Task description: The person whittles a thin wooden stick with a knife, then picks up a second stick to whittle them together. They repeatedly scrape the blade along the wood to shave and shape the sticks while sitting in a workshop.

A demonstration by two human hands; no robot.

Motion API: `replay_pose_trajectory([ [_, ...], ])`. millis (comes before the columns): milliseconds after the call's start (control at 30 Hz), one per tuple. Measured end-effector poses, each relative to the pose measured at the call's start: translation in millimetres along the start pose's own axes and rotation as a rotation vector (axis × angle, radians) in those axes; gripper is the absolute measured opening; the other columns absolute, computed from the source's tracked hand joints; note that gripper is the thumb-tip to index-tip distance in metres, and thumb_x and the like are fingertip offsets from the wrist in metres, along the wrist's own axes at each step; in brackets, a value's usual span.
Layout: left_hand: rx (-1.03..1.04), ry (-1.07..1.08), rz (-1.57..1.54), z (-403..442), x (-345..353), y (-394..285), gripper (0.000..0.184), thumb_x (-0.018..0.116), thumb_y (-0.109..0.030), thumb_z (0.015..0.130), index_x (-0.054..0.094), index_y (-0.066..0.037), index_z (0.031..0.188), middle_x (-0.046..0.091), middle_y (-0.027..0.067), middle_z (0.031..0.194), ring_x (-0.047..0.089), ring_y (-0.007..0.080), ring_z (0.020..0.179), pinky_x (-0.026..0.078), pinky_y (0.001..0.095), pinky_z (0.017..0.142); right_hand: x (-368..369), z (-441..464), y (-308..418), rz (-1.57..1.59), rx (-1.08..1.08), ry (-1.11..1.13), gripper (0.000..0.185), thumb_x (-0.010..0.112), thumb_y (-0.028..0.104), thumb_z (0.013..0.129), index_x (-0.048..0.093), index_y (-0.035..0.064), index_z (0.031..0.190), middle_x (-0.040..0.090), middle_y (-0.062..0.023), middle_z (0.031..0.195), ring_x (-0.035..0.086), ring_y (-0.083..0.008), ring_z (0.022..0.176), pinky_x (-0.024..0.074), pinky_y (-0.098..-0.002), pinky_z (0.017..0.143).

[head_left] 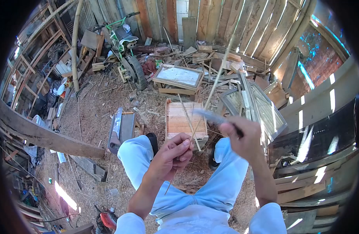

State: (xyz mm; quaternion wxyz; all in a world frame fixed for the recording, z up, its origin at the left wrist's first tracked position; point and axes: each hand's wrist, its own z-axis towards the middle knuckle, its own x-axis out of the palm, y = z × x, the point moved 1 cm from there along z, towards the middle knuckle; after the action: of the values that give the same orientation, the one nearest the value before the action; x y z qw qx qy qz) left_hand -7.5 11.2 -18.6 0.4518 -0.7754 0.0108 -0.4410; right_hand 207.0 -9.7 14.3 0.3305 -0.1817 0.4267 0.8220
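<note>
Between my knees, my left hand (174, 155) is closed around a long, thin strip that looks like bamboo (215, 86). The strip slants up and away to the right, and its short tail shows below the fist. My right hand (245, 137) grips a knife (209, 116) by its dark handle. Its blade, blurred, points left near the strip; whether they touch I cannot tell. Beyond my hands stands a low slatted wooden box (179, 124), with another thin strip (186, 114) lying slantwise over it.
A handsaw (117, 126) rests on a dark-topped low box (126, 126) at left. Farther off are a framed panel (178, 75), a small motorbike (128, 58) and scrap wood. Glazed frames (271, 113) lean at right. A wooden beam (50, 130) crosses the left side; a red power tool (108, 220) lies lower left.
</note>
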Motion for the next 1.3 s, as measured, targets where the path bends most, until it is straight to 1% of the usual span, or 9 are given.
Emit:
replay_pose_trajectory([
  [67, -0.013, 0.01, -0.015, 4, 0, 1, 0.019, 0.052, -0.024, 0.095, 0.052, -0.005, 0.091, 0.037, -0.0051, 0.06, 0.027, 0.0018, 0.045, 0.018, 0.0179, 0.039, 9, -8, 6, -0.013, -0.187, 0.04, 0.015, 0.072, 0.016, 0.077, 0.064, 0.0045, 0.081, 0.063, -0.0085, 0.069, 0.061, -0.0242, 0.054, 0.0449, -0.0331, 0.046],
  [167, -0.037, 0.027, -0.011, 4, 1, 3, 0.02, 0.052, -0.025, 0.095, 0.053, -0.006, 0.091, 0.033, -0.0063, 0.059, 0.025, 0.0018, 0.045, 0.017, 0.0186, 0.04, 11, -10, 15, -0.022, -0.168, 0.137, 0.016, 0.073, 0.017, 0.076, 0.063, 0.0051, 0.079, 0.063, -0.007, 0.069, 0.06, -0.0239, 0.053, 0.0447, -0.0328, 0.046],
  [333, -0.065, 0.084, -0.001, 4, 3, 0, 0.021, 0.052, -0.028, 0.095, 0.053, -0.007, 0.091, 0.031, -0.009, 0.058, 0.023, 0.0009, 0.046, 0.015, 0.0197, 0.041, 9, -5, 3, 0.002, -0.202, 0.112, 0.019, 0.074, 0.022, 0.075, 0.063, 0.0067, 0.077, 0.062, -0.005, 0.067, 0.059, -0.0226, 0.052, 0.0431, -0.0319, 0.044],
  [733, -0.068, -0.022, -0.041, 10, 4, 0, 0.017, 0.05, -0.024, 0.095, 0.048, -0.007, 0.093, 0.029, -0.0079, 0.06, 0.022, 0.0005, 0.043, 0.015, 0.017, 0.036, 20, 0, -15, -0.015, -0.236, 0.039, 0.021, 0.073, 0.025, 0.077, 0.063, 0.0066, 0.075, 0.062, -0.0056, 0.067, 0.059, -0.0222, 0.051, 0.0417, -0.0319, 0.043],
  [833, -0.048, -0.009, -0.042, 10, 1, 0, 0.016, 0.05, -0.023, 0.095, 0.048, -0.008, 0.093, 0.029, -0.0076, 0.06, 0.021, 0.0006, 0.043, 0.015, 0.0166, 0.036, 22, 4, -23, -0.026, -0.196, 0.048, 0.021, 0.071, 0.024, 0.078, 0.064, 0.0048, 0.074, 0.064, -0.0082, 0.069, 0.06, -0.0241, 0.054, 0.0434, -0.0328, 0.045],
  [933, -0.064, -0.029, -0.05, 6, -3, 2, 0.016, 0.049, -0.024, 0.096, 0.048, -0.008, 0.092, 0.029, -0.0074, 0.06, 0.022, 0.0005, 0.044, 0.016, 0.0158, 0.037, 21, 10, -33, -0.028, -0.165, -0.087, 0.021, 0.069, 0.022, 0.081, 0.064, 0.0032, 0.074, 0.063, -0.0111, 0.069, 0.061, -0.0262, 0.056, 0.0449, -0.0346, 0.047],
  [1000, -0.125, -0.039, -0.009, 4, -9, 8, 0.017, 0.049, -0.024, 0.096, 0.048, -0.008, 0.09, 0.028, -0.0067, 0.06, 0.025, 0.001, 0.045, 0.017, 0.0158, 0.037, 4, 21, -40, -0.132, 0.02, -0.063, 0.021, 0.067, 0.022, 0.083, 0.063, 0.0026, 0.077, 0.063, -0.0131, 0.07, 0.061, -0.0296, 0.058, 0.0461, -0.0365, 0.05],
  [1100, -0.168, 0.052, -0.029, 15, -12, 7, 0.017, 0.048, -0.023, 0.096, 0.05, -0.007, 0.092, 0.033, -0.005, 0.061, 0.03, 0.0017, 0.046, 0.021, 0.0156, 0.036, 7, 22, -36, -0.168, -0.009, -0.14, 0.02, 0.066, 0.023, 0.084, 0.062, 0.0032, 0.08, 0.062, -0.0139, 0.069, 0.06, -0.032, 0.058, 0.0457, -0.0374, 0.05],
  [1300, 0.064, -0.145, 0.178, 34, 11, -13, 0.018, 0.048, -0.024, 0.097, 0.052, -0.006, 0.099, 0.044, -0.0019, 0.067, 0.035, 0.0023, 0.045, 0.028, 0.0154, 0.036, 13, 20, -26, -0.253, -0.011, -0.146, 0.02, 0.065, 0.023, 0.085, 0.06, 0.0044, 0.079, 0.06, -0.0124, 0.067, 0.059, -0.0317, 0.057, 0.0447, -0.0381, 0.048],
])
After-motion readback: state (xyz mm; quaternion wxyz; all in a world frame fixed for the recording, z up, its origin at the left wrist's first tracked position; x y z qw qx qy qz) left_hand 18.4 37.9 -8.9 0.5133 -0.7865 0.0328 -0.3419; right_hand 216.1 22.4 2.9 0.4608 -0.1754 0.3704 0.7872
